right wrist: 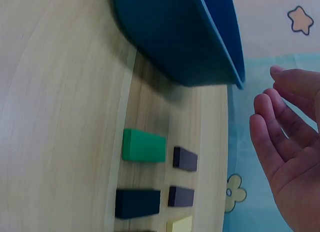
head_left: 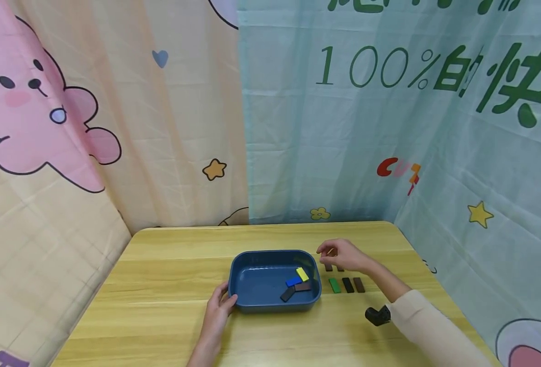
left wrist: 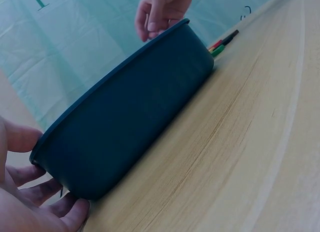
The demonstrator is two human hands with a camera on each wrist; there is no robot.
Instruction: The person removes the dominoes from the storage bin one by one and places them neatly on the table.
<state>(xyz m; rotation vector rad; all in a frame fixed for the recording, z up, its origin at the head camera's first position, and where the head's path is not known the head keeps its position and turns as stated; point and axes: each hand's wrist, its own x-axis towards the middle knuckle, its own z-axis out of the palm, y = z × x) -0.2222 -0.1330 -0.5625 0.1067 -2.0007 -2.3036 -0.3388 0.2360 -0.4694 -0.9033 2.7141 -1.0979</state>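
Note:
A dark blue rectangular plastic basin [head_left: 270, 308] rests on the table. My left hand [head_left: 217, 308] grips its near left corner, with fingertips [left wrist: 76, 215] against the outer wall. Inside the basin lie a yellow block [head_left: 302, 274], a blue block [head_left: 293, 281], a brown block [head_left: 303, 287] and a black block [head_left: 287, 294]. Above the basin's right rim, my right hand [right wrist: 295, 132] hovers with loosely bent fingers and nothing visible between them. Under and beside it on the table are a green block [right wrist: 144, 146], a black block [right wrist: 137, 203] and dark brown blocks [right wrist: 185, 159].
A small black object [head_left: 378, 316] lies near the right sleeve. A pale yellow block [right wrist: 180, 225] shows at the lower edge of the right wrist view. Printed curtains [head_left: 183, 127] hang behind and beside the wooden table [head_left: 160, 285].

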